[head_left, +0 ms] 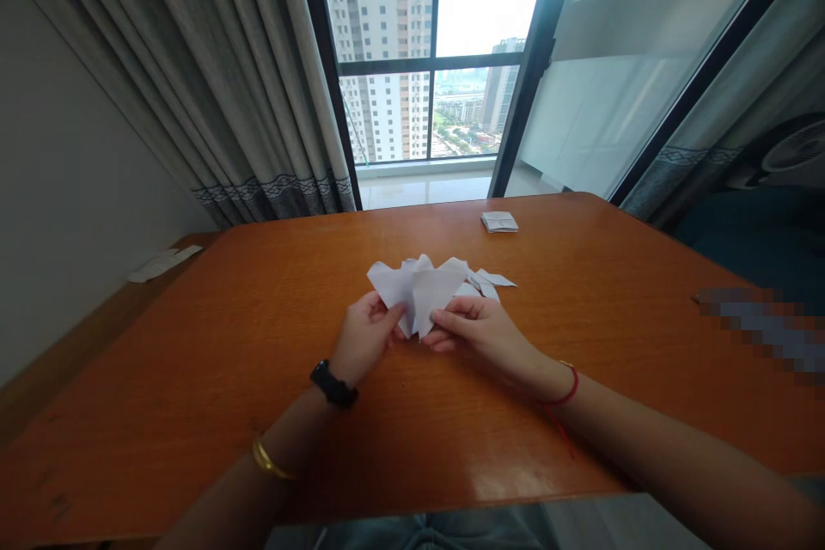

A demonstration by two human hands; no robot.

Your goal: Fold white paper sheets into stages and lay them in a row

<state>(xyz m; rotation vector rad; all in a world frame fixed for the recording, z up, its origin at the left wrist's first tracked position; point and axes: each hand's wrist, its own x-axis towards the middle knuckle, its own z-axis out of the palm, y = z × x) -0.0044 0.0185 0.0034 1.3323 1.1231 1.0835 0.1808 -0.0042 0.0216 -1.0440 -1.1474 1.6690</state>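
Note:
A folded piece of white paper with several pointed flaps is held up over the middle of the table. My left hand pinches its lower left side between thumb and fingers. On the lower right side, my right hand grips the same paper, thumb in front. Behind my right hand, several loose white paper pieces lie on the table, partly hidden by the held paper and the hand.
The brown wooden table spreads out under my arms. Near its far edge sits a small stack of folded white paper. Some flat white paper lies at the far left, and a blurred-out object is on the right.

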